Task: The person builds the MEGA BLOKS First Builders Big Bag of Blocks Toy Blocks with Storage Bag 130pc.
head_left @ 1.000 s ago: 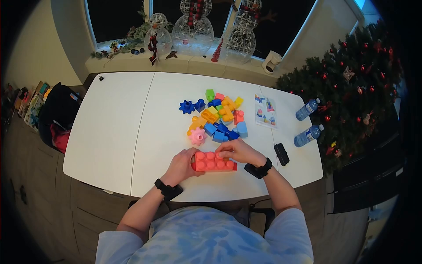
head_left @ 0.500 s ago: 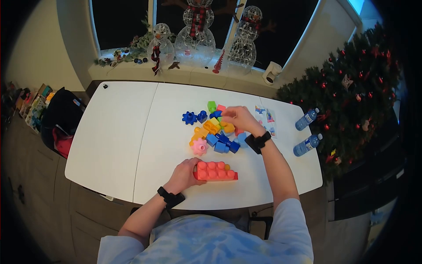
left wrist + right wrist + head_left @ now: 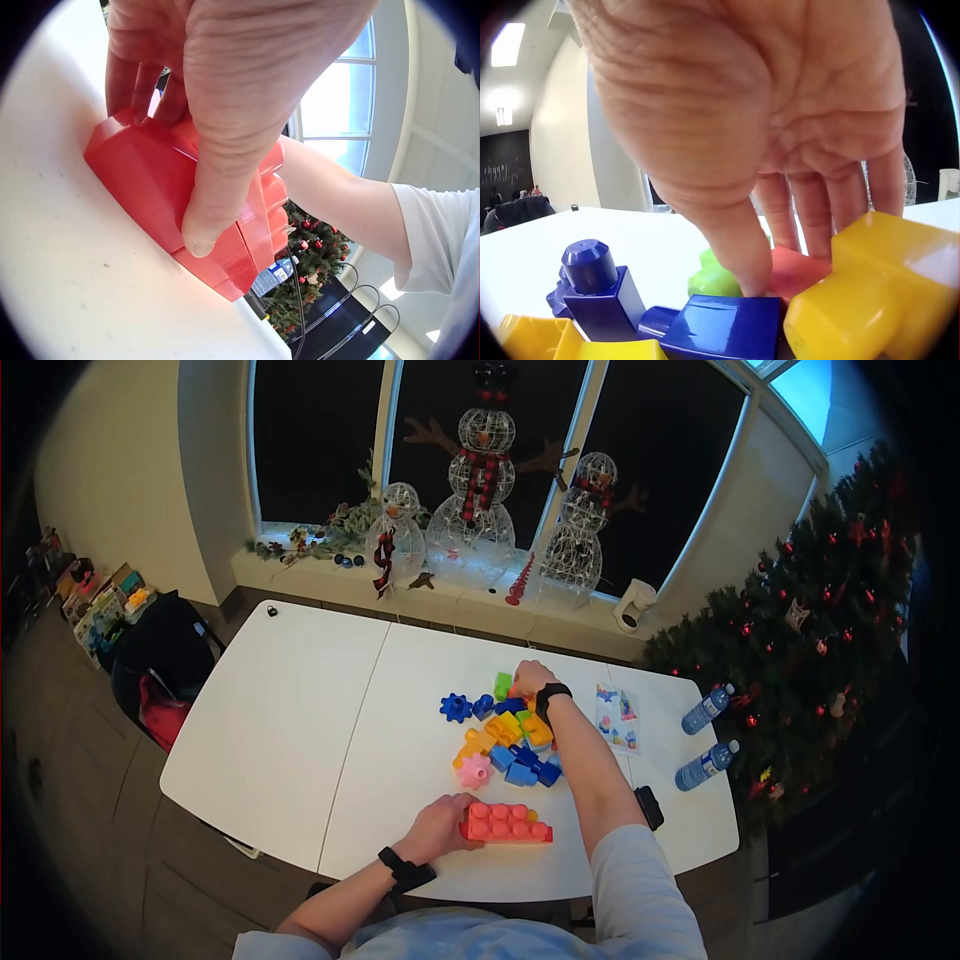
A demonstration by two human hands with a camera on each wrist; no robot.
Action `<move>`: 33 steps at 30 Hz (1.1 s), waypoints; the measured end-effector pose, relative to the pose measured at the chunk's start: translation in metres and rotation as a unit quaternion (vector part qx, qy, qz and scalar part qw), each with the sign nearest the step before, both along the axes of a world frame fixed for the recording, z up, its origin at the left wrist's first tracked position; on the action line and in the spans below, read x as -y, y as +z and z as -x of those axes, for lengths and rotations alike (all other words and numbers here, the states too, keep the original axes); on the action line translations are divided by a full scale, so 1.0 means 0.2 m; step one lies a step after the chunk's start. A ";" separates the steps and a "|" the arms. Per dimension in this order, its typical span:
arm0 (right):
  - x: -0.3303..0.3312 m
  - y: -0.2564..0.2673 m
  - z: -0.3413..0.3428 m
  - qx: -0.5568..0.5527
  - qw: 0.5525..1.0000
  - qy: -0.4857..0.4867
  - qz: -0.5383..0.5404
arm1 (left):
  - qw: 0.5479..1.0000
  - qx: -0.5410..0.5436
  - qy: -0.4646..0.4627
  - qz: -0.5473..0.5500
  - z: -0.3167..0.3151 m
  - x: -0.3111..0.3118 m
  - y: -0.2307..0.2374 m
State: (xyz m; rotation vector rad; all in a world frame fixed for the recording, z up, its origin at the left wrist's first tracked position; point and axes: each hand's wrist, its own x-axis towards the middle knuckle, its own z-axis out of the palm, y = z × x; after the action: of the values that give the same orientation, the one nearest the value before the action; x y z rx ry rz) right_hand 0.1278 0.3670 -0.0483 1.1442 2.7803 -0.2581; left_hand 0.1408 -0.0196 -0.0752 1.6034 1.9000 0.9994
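In the head view my left hand (image 3: 440,828) grips the left end of a red block assembly (image 3: 512,833), a coral studded brick on a darker red base, at the table's near side. The left wrist view shows the thumb along the red side (image 3: 142,180) and fingers over the far end. An orange stud (image 3: 532,816) shows at its back right. At the far edge of the block pile my right hand (image 3: 535,677) reaches down. In the right wrist view its thumb and fingers pinch a red block (image 3: 795,271), between a green block (image 3: 714,279) and a yellow one (image 3: 896,277).
Blue, orange and yellow blocks, a pink gear (image 3: 473,771) and a blue gear (image 3: 456,707) lie around the pile. To the right are a picture sheet (image 3: 618,715), two water bottles (image 3: 707,765) and a black case (image 3: 649,808). Snowman figures (image 3: 483,480) stand beyond the table.
My right hand left the red assembly, passed over the pile and came down at its far edge. An orange stud came into view on the assembly. The left hand keeps its grip; the head view tilted up.
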 end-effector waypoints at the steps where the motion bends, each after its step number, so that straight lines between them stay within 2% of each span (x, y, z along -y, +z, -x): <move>1: 0.02 0.02 0.00 0.004 1.000 0.009 0.001 | 1.000 -0.001 -0.001 -0.002 0.00 0.00 0.00; 5: 0.09 0.11 -0.04 -0.005 0.999 0.021 0.032 | 1.000 -0.005 0.002 -0.011 0.00 0.00 0.01; 7: 0.09 0.17 -0.06 -0.114 0.989 0.014 0.088 | 1.000 0.001 -0.002 0.001 0.00 0.01 0.01; 9: 0.10 0.23 -0.12 -0.235 0.970 0.065 0.021 | 1.000 -0.008 0.007 -0.009 -0.01 0.01 0.01; 11: 0.15 0.35 -0.21 -0.269 0.956 0.075 0.093 | 1.000 0.002 0.006 -0.009 0.00 0.00 -0.01; 12: 0.31 0.53 -0.29 -0.245 0.947 0.033 0.207 | 1.000 0.004 0.011 -0.017 0.00 0.00 -0.02; 14: 0.46 0.61 -0.46 -0.254 0.936 0.109 0.220 | 1.000 0.012 0.010 -0.004 -0.01 0.00 0.02; 16: 0.50 0.53 -0.61 -0.251 0.927 0.266 0.085 | 1.000 0.011 0.012 0.001 -0.02 0.00 0.03; 17: 0.67 0.65 -0.69 -0.198 0.943 0.120 0.239 | 1.000 0.008 0.018 0.002 -0.02 0.00 0.02; 18: 0.64 0.54 -0.76 -0.191 0.947 0.194 0.168 | 1.000 0.004 0.024 0.000 -0.01 0.00 0.02; 20: 0.73 0.48 -0.89 -0.168 0.950 0.218 0.147 | 1.000 0.003 0.020 -0.005 -0.02 0.00 0.01; 23: 0.84 0.37 -1.01 -0.161 0.949 0.194 0.191 | 1.000 0.007 0.019 0.014 -0.02 0.00 0.02; 26: 0.90 0.30 -1.05 -0.152 0.959 0.186 0.154 | 1.000 0.011 0.017 0.010 -0.01 0.00 0.00; 28: 0.92 0.30 -1.07 -0.159 0.953 0.183 0.181 | 1.000 0.017 0.018 0.001 -0.01 -0.01 0.00; 30: 0.93 0.29 -1.09 -0.176 0.944 0.159 0.230 | 1.000 0.019 0.017 0.007 -0.01 -0.01 0.00; 33: 0.91 0.24 -1.12 -0.225 0.933 0.148 0.239 | 1.000 0.019 0.017 0.006 -0.01 -0.02 -0.01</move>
State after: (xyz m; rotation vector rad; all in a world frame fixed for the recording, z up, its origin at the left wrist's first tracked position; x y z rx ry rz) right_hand 0.3519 0.1858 -0.0011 0.5923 2.9376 -1.2165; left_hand 0.1430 -0.0166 -0.0764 1.5394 1.9104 1.0224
